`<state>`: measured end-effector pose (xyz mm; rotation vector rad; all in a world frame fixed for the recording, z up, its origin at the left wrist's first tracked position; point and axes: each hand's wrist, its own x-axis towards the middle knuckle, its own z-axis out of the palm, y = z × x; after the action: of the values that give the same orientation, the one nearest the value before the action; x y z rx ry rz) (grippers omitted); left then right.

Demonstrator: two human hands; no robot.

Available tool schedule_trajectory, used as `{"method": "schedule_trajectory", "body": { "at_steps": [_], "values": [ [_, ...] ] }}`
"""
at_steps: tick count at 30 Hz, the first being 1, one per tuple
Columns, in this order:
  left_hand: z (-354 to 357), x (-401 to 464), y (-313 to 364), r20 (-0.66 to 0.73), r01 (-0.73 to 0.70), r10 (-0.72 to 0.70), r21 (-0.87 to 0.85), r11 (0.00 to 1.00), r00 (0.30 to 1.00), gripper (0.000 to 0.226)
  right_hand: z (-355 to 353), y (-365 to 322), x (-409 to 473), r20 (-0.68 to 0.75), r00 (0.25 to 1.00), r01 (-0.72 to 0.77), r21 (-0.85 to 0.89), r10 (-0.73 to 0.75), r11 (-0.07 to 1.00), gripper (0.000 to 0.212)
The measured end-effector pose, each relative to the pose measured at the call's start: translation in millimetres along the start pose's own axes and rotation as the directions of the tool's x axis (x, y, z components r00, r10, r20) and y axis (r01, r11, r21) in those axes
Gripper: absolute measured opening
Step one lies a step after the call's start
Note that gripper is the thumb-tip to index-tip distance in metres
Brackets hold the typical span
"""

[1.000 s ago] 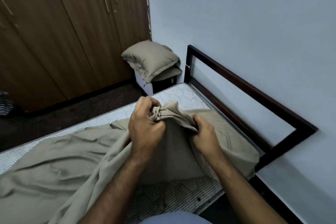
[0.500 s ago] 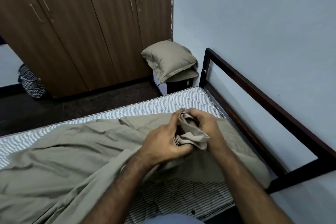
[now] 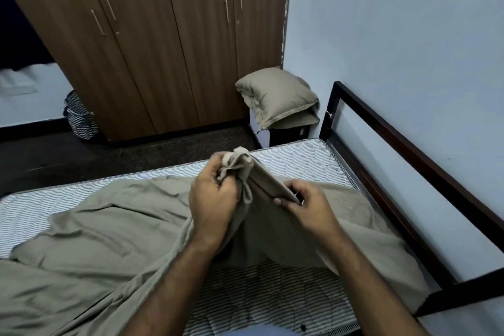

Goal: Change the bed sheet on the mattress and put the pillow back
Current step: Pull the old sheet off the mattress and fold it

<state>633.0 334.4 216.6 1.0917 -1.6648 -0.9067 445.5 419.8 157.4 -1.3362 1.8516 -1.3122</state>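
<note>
A beige bed sheet lies crumpled over the striped mattress, leaving the far edge and a near patch bare. My left hand grips a bunched corner of the sheet, lifted above the bed. My right hand pinches the sheet's edge a little to the right, so the cloth stretches between both hands. A beige pillow rests on a dark box beyond the bed's head end, next to the wall.
The dark wooden headboard frame runs along the right, against the pale wall. A brown wardrobe stands across the dark floor. A patterned basket sits at its left corner.
My hands have drawn apart along the sheet's edge and risen; the left holds the bunched corner higher, the right slid rightward. The camera view has tilted up and shifted left.
</note>
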Motion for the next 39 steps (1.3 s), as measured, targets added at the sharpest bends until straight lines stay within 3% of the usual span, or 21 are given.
{"method": "schedule_trajectory", "body": {
  "at_steps": [4, 8, 13, 16, 18, 20, 24, 27, 30, 33, 37, 39],
  "values": [
    [-32.2, 10.5, 5.2, -0.214, 0.022, -0.047, -0.115, 0.993, 0.976, 0.031, 14.6, 1.7, -0.3, 0.012, 1.0, -0.013, -0.137, 0.015, 0.991, 0.018],
    [-57.3, 14.2, -0.9, -0.3, 0.015, -0.078, -0.209, 0.978, 0.951, 0.031, 36.8, -16.1, 6.7, -0.124, 0.979, 0.106, -0.364, -0.161, 0.926, 0.023],
    [-87.0, 15.7, -13.8, -0.238, -0.044, -0.02, -0.261, 0.964, 0.971, 0.002, 63.5, -56.7, 16.9, -0.135, 0.955, 0.225, -0.254, -0.265, 0.941, 0.025],
    [-105.7, 21.3, -28.2, -0.26, 0.005, -0.062, -0.216, 0.976, 0.964, 0.025, 81.4, -67.6, 25.1, -0.122, 0.975, 0.162, -0.181, -0.185, 0.97, 0.013],
    [-119.6, 23.3, -33.1, -0.304, 0.009, -0.054, -0.146, 0.989, 0.951, 0.022, 91.2, -74.0, 28.3, -0.133, 0.971, 0.176, -0.164, -0.198, 0.971, 0.009],
    [-138.2, 28.2, -45.5, -0.384, 0.038, -0.078, -0.112, 0.993, 0.92, 0.02, 102.6, -83.7, 29.6, -0.077, 0.964, 0.241, -0.165, -0.256, 0.956, 0.009],
    [-176.6, 41.6, -72.2, -0.423, 0.166, -0.198, -0.112, 0.98, 0.884, 0.02, 135.1, -94.9, 35.8, 0.175, 0.923, 0.384, -0.353, -0.343, 0.853, 0.038],
    [-195.7, 42.4, -73.2, -0.468, 0.191, -0.184, -0.033, 0.981, 0.864, 0.025, 165.6, -103.1, 40.5, 0.201, 0.901, 0.433, -0.381, -0.384, 0.816, 0.031],
    [-210.2, 44.9, -84.5, -0.416, 0.153, -0.149, -0.023, 0.988, 0.897, 0.013, 192.5, -118.1, 36.9, 0.115, 0.895, 0.445, -0.165, -0.431, 0.88, 0.024],
    [-217.7, 49.5, -101.2, -0.292, 0.163, -0.171, -0.052, 0.985, 0.941, 0.041, 210.3, -131.3, 34.5, 0.088, 0.923, 0.382, -0.076, -0.375, 0.921, 0.029],
    [-217.6, 45.7, -84.9, -0.158, 0.145, -0.16, -0.104, 0.984, 0.974, 0.012, 219.6, -137.7, 33.4, 0.077, 0.934, 0.355, -0.144, -0.348, 0.923, 0.052],
    [-213.0, 47.3, -81.7, -0.105, 0.128, -0.138, -0.091, 0.988, 0.985, 0.007, 222.3, -140.3, 33.0, 0.065, 0.943, 0.332, -0.107, -0.327, 0.937, 0.05]
  ]
}}
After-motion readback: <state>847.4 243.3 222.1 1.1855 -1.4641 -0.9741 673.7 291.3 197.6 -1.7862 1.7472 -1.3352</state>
